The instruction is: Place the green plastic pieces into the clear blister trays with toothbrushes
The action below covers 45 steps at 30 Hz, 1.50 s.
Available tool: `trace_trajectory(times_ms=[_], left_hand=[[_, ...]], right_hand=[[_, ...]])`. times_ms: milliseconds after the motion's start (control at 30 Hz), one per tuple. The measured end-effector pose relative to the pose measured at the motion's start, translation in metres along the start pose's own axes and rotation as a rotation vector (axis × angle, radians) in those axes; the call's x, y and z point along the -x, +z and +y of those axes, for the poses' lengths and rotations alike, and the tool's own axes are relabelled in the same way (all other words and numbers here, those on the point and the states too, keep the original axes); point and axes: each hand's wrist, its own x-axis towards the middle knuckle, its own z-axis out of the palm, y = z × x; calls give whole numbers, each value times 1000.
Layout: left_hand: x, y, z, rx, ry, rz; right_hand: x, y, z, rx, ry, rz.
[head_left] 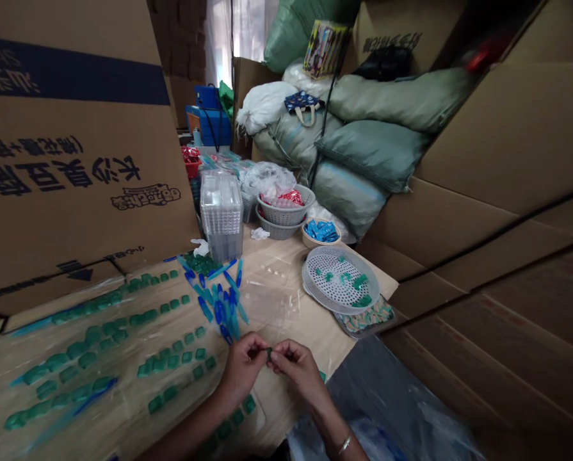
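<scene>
Tan tabletop (286, 410) seen from its near edge. Lower left: clear plastic sheet (123, 307), rows of green plastic pieces (77, 350) on it. Centre: loose heap of blue plastic pieces (221, 307). Farther back: stacked clear trays (221, 211), stacked grey baskets (286, 214), small bowl of blue packets (321, 234). Right: white perforated tray (338, 278).

The green pieces (173, 362) across the lower left of the frame are glossy, translucent plastic, and the blue pieces (223, 301) above them have the same shine. Near the centre, the stacked containers (221, 214) are clear, smooth plastic, while the perforated tray (340, 280) at centre right is matt white plastic. The large box (75, 147) at upper left is matt printed cardboard. The sacks (377, 153) at upper right are woven with a soft sheen. A thin bangle (344, 443) at the bottom edge is polished metal.
</scene>
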Motion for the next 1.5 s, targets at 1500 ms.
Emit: trace_trajectory(times_ms=[1500], left_hand=[[-45,-30,-13,-1124,245,-346]], right_hand=[[-95,-162,-115,1646,19,304]])
